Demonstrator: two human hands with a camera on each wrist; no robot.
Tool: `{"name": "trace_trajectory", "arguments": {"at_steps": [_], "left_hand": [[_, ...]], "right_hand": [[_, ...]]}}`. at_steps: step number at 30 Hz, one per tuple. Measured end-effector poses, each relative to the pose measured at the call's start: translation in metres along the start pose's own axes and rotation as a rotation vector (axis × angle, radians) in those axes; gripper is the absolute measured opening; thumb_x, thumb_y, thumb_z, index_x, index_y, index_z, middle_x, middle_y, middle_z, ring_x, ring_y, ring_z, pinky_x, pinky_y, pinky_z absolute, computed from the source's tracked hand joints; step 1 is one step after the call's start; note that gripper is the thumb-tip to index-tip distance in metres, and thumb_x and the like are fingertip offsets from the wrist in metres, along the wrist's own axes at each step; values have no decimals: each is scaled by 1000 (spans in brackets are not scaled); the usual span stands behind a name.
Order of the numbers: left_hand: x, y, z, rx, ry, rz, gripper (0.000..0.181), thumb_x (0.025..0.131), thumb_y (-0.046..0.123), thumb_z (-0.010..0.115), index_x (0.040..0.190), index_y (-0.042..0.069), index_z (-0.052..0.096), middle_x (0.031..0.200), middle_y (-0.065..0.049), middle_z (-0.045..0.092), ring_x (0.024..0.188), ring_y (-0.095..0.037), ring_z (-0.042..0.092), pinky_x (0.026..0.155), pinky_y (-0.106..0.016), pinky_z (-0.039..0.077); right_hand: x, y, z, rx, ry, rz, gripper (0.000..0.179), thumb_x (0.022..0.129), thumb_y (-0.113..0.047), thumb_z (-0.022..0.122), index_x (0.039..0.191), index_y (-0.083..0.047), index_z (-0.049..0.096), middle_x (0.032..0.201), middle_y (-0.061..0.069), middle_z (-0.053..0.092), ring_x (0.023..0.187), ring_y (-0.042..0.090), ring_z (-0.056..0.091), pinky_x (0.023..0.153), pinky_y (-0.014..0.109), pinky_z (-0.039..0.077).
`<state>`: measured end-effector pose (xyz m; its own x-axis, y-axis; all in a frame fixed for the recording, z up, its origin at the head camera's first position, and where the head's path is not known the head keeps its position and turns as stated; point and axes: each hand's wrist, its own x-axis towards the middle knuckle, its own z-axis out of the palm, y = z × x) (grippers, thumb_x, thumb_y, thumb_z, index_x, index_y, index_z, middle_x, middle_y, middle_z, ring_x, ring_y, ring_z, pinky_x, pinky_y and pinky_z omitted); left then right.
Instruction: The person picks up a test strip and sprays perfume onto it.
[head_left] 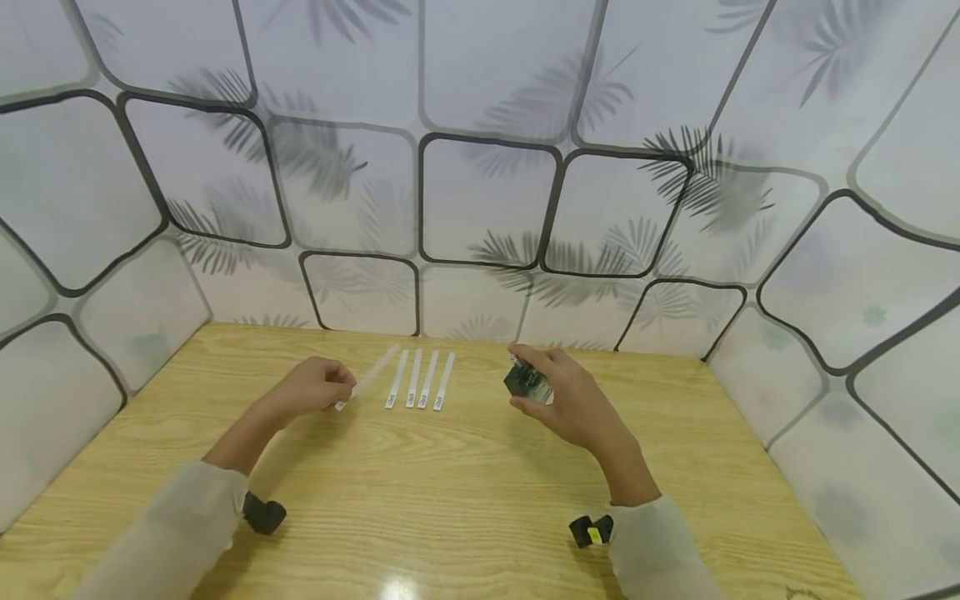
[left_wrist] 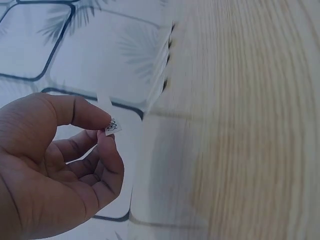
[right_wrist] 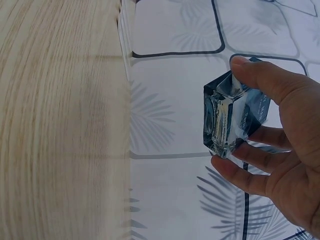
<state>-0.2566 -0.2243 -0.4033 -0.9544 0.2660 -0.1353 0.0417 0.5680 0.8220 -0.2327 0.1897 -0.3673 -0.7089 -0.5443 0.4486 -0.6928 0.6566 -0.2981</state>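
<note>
My left hand (head_left: 311,390) pinches a narrow white paper strip (head_left: 378,367) near its printed end, between thumb and fingertips. In the left wrist view, small dark lettering shows on the strip's end (left_wrist: 113,126). On the other side, my right hand (head_left: 581,404) grips a dark, faceted glass perfume bottle (head_left: 527,381), its thumb and fingers on opposite sides. The right wrist view shows the bottle's thick clear glass base (right_wrist: 223,120) facing the camera, with the palm hiding part of the bottle. Between the hands, several matching paper strips (head_left: 426,379) lie side by side on the table.
The light wood-grain table (head_left: 420,500) runs back to a pale wall covering (head_left: 480,200) with leaf prints and dark rounded outlines. Similar covering rises at left and right. Dark wrist devices (head_left: 262,512) sit at both sleeve cuffs.
</note>
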Motion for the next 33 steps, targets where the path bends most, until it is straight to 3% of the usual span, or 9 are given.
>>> {"name": "trace_trajectory", "arguments": {"at_steps": [5, 14, 24, 33], "left_hand": [[2, 12, 10, -16, -27, 40, 20, 97, 9, 56, 111, -5, 63, 86, -8, 59, 71, -20, 53, 69, -37, 49], [5, 33, 30, -32, -59, 98, 21, 95, 7, 57, 110, -6, 63, 90, -10, 64, 74, -20, 56, 70, -39, 52], [2, 53, 52, -49, -46, 178, 17, 93, 5, 59, 107, -3, 64, 89, -10, 64, 76, -21, 58, 70, -38, 54], [1, 68, 69, -80, -74, 227, 14, 93, 5, 59, 105, 2, 65, 88, -7, 64, 75, -20, 58, 65, -32, 52]], "right_hand": [[0, 0, 0, -1, -1, 0, 75, 90, -28, 82, 155, -23, 45, 131, 10, 61, 112, 28, 63, 87, 47, 58], [0, -1, -1, 0, -4, -2, 76, 90, -28, 82, 155, -22, 45, 129, 11, 61, 111, 28, 63, 86, 47, 58], [0, -1, -1, 5, -7, -2, 76, 90, -28, 82, 155, -21, 45, 129, 12, 61, 111, 29, 63, 86, 47, 58], [0, -1, 1, 7, -4, -12, 74, 89, -27, 83, 154, -16, 47, 125, 13, 62, 107, 28, 64, 82, 46, 58]]}}
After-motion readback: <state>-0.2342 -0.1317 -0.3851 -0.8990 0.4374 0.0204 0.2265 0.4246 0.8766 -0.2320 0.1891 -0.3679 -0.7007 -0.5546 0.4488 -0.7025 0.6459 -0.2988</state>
